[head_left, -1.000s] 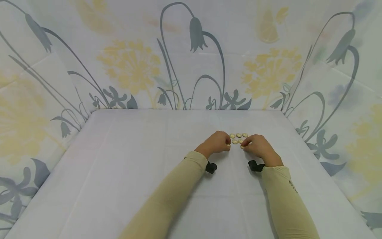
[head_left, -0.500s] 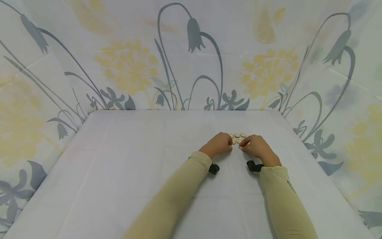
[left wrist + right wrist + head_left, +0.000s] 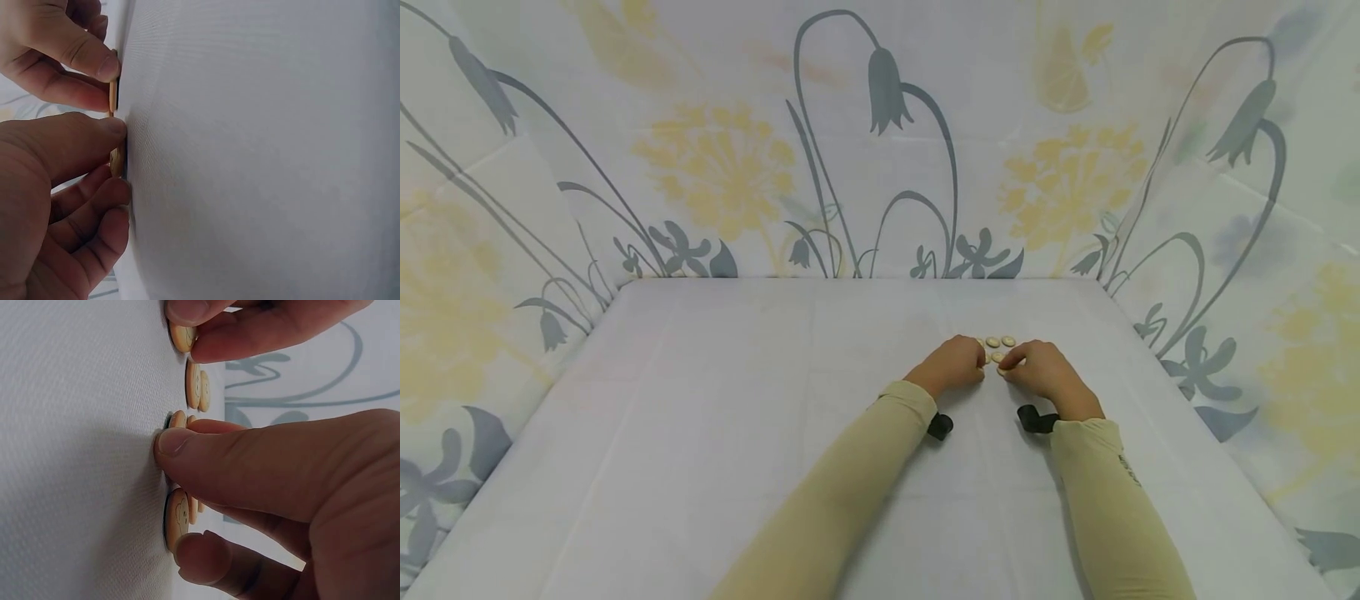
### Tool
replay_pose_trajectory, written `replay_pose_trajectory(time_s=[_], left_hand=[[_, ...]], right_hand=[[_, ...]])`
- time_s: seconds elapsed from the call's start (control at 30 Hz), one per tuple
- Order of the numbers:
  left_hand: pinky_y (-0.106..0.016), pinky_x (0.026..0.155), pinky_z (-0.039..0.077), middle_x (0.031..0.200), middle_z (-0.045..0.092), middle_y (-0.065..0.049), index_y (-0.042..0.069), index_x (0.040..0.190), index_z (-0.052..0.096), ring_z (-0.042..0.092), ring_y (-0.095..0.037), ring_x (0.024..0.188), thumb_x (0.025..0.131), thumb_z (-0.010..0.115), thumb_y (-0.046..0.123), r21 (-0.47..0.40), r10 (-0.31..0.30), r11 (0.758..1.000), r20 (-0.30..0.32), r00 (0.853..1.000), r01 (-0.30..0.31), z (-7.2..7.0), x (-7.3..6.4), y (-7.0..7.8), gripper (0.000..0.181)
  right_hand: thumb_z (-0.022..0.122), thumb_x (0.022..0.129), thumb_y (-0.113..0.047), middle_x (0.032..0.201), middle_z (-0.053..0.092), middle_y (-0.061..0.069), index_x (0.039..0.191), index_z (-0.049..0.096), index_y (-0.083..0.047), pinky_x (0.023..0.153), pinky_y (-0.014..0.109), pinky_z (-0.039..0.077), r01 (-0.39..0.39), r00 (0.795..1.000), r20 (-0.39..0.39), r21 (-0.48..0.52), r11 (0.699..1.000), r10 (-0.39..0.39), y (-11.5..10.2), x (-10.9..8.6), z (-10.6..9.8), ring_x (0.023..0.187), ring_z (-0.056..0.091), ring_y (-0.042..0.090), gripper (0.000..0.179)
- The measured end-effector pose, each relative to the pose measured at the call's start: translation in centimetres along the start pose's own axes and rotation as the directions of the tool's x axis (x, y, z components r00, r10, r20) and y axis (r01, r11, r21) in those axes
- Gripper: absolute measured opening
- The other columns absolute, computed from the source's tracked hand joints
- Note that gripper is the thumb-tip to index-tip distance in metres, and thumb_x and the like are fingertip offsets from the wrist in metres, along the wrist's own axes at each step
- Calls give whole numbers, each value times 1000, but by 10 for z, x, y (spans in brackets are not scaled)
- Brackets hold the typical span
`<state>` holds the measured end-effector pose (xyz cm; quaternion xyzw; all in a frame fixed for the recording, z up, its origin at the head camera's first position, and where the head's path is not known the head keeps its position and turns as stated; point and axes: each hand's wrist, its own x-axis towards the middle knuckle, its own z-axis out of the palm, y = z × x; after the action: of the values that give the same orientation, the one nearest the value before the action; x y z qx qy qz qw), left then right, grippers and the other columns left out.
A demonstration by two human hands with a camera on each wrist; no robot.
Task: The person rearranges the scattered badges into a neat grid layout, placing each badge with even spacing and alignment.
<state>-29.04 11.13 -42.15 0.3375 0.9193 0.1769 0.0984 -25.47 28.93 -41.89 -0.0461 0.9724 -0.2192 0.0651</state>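
My left hand (image 3: 951,364) pinches a small round wooden disc (image 3: 117,161) between thumb and fingers, right at the white tabletop. Just to its right, my right hand (image 3: 1051,377) has thumb and forefinger on another wooden disc (image 3: 114,94), seen edge-on in the left wrist view. Beyond the fingers lie several more discs, including a far-row disc (image 3: 992,342) and a nearer one (image 3: 997,357). One disc (image 3: 177,515) with a drawn face and dark underside sits beside a lower finger of my right hand. My hands partly cover the group.
A white cloth covers the wide table (image 3: 700,417). Flower-patterned fabric (image 3: 737,167) stands as a wall at the back and both sides. Black wrist mounts (image 3: 1036,418) stick out below the hands, close over the cloth.
My left hand, with its disc, has shifted slightly right toward the right hand and now covers more of the group's left side. The right hand stays nearly in place.
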Motion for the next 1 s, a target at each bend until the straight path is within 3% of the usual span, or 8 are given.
replay_pose_trajectory(time_s=[0.7, 1.0], left_hand=[[-22, 79, 49, 100, 71, 1, 9, 102, 73, 61, -9, 86, 91, 65, 16, -35, -5, 999, -16, 1000, 4, 8, 10, 3, 15], [-20, 72, 46, 91, 70, 2, 10, 96, 74, 57, -8, 77, 90, 66, 15, -46, 18, 999, -33, 999, -19, 9, 10, 6, 12]], right_hand=[[64, 87, -16, 116, 67, 18, 103, 75, -10, 92, 49, 45, -25, 1000, 1, 18, 1000, 25, -1, 0, -1, 111, 57, 34, 21], [63, 85, -14, 113, 69, 16, 102, 75, -10, 91, 48, 45, -13, 1000, -3, 12, 1000, 13, 0, -1, 0, 108, 58, 33, 21]])
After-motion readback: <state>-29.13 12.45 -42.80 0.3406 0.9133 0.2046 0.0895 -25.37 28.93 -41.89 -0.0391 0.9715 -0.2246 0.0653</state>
